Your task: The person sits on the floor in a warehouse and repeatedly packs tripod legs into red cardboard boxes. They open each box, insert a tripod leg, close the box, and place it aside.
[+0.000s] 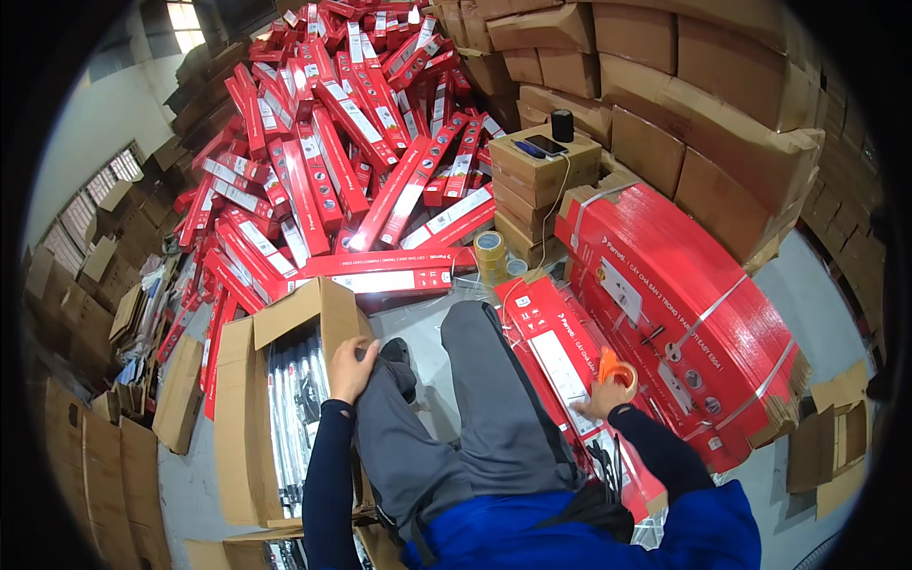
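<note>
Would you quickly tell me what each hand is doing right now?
Left hand: fingers curled on the flap of the open cardboard box, gripping its edge.
Right hand: closed on an orange tape dispenser, over the flat red cartons.

The scene is evenly and fairly brightly lit, with soft light and no hard shadows; daylight comes through the windows (185,24) at the upper left, which are blown out to white; a faint glare sits on the glossy red boxes (361,142) in the heap; the fisheye lens bends the stacked cardboard cartons (703,104) toward the rim, and a black ring closes off the corners; the centre is sharp, while detail softens and smears slightly near the edges; weak shadow lies on the floor (427,342) beside the legs.
</note>
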